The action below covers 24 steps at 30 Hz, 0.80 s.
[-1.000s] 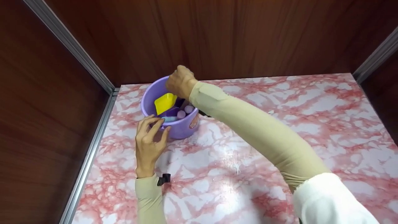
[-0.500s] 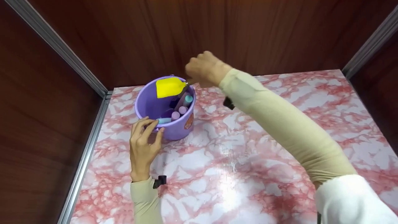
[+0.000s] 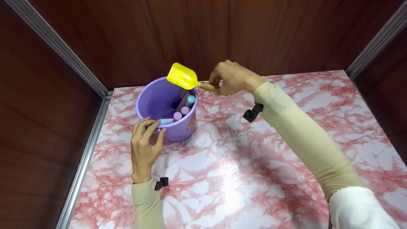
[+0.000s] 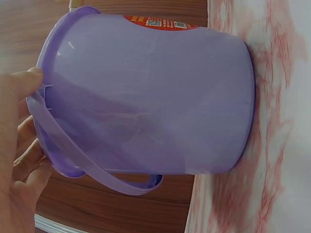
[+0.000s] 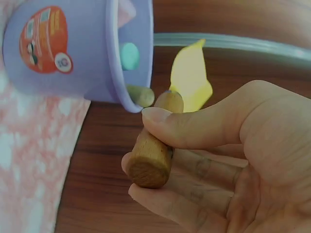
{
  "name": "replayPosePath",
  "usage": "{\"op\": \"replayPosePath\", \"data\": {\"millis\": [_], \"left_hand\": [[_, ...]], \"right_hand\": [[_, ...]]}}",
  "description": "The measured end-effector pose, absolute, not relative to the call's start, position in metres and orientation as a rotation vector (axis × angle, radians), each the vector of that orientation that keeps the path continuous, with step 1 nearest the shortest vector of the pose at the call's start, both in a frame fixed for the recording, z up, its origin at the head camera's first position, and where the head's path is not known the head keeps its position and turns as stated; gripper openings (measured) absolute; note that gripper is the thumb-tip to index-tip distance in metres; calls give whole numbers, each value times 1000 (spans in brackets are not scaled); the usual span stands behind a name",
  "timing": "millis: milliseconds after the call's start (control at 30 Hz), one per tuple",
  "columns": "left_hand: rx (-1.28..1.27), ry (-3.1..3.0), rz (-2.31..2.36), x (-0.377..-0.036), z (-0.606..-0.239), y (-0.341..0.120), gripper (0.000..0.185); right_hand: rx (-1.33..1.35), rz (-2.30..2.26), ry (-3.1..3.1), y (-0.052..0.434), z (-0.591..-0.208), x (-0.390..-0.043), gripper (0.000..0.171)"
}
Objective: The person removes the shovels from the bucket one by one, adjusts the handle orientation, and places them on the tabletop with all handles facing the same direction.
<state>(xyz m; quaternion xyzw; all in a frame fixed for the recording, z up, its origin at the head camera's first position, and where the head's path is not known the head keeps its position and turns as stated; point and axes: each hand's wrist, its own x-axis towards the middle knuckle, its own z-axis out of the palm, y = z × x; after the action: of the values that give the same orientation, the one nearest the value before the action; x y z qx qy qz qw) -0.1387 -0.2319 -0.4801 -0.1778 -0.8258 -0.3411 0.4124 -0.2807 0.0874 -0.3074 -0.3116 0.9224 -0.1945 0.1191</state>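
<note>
A purple plastic bucket (image 3: 165, 109) stands on the marble-patterned table near its back left corner, with several pastel-handled tools (image 3: 186, 105) sticking out of it. My left hand (image 3: 144, 143) rests its fingertips on the bucket's near rim (image 4: 46, 92). My right hand (image 3: 230, 78) grips the wooden handle (image 5: 150, 148) of a small yellow shovel (image 3: 183, 77), held in the air just above the bucket's right rim. In the right wrist view the yellow shovel blade (image 5: 190, 77) points past the bucket (image 5: 73, 48), thumb pressed along the handle.
The pink-and-white marble table (image 3: 254, 159) is enclosed by dark wooden walls (image 3: 190, 31) at the back and left, with a metal edge strip (image 3: 86, 159) along the left side. The bucket's handle (image 4: 97, 167) hangs folded down its side.
My right hand has lifted the yellow shovel out of the bucket and carried it up and to the right. The left hand stays on the rim.
</note>
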Motion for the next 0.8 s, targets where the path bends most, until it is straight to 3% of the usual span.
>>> {"op": "replayPosePath", "data": {"millis": [133, 433, 800], "left_hand": [[-446, -2073, -871, -139, -481, -231, 28], [-432, -2072, -902, -140, -481, -229, 27], [-430, -2075, -892, -140, -482, -228, 26]], "right_hand": [[-814, -744, 2676, 96, -324, -277, 34], [-556, -1205, 2594, 102, -365, -255, 29], [-221, -1650, 2271, 104, -417, -226, 39]]}}
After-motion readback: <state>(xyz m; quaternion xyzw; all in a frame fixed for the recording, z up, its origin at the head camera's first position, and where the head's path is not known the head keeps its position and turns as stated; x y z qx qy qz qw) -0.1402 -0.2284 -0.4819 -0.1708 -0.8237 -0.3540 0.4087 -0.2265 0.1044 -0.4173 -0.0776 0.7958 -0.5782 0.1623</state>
